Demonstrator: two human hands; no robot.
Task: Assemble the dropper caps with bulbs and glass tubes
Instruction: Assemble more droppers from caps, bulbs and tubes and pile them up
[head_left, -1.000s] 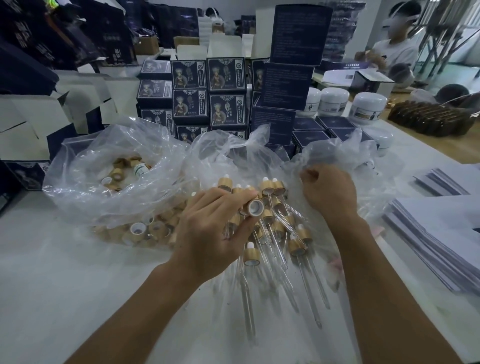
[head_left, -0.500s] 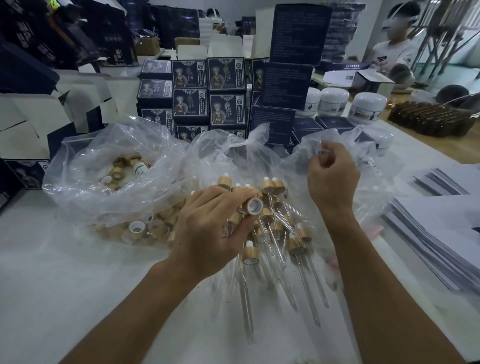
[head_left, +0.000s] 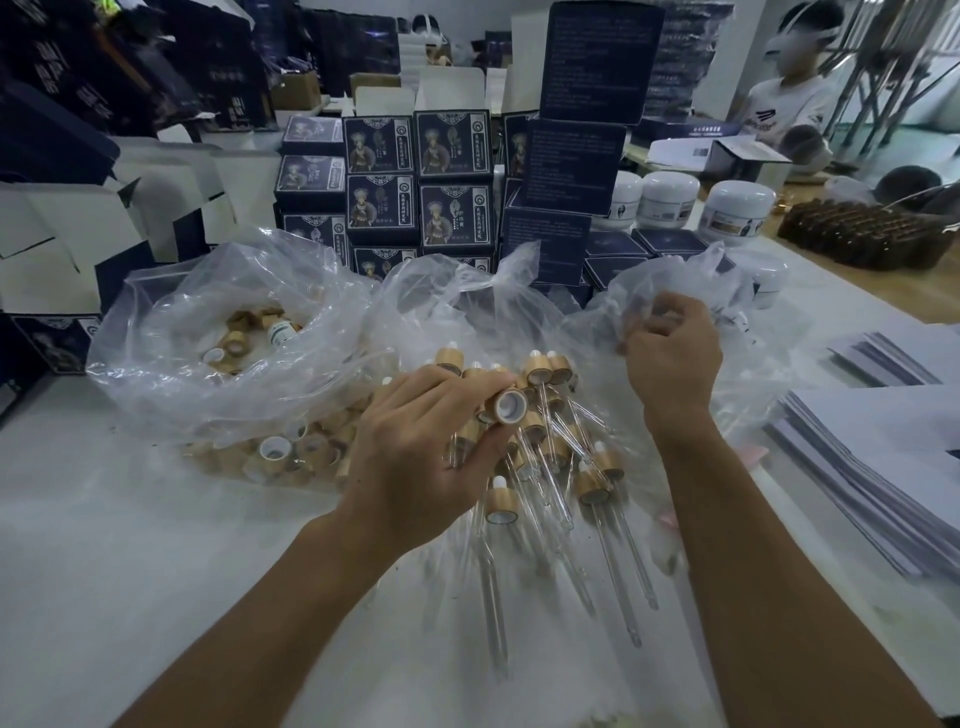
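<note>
1. Landmark is the pile of finished droppers, bamboo-look collars with glass tubes, lying on clear plastic on the white table.
2. Left hand sits right over the pile's near-left edge and pinches one dropper cap between thumb and fingers, open white inside facing right.
3. Right hand is up behind the pile to the right, fingers curled at a clear plastic bag. Can't tell what it's pinching, if anything.
4. Left of the pile: a big bag of loose caps.
5. Behind the pile: stacked dark blue boxes and white jars.
6. Right of the pile: stacks of paper sheets.
</note>
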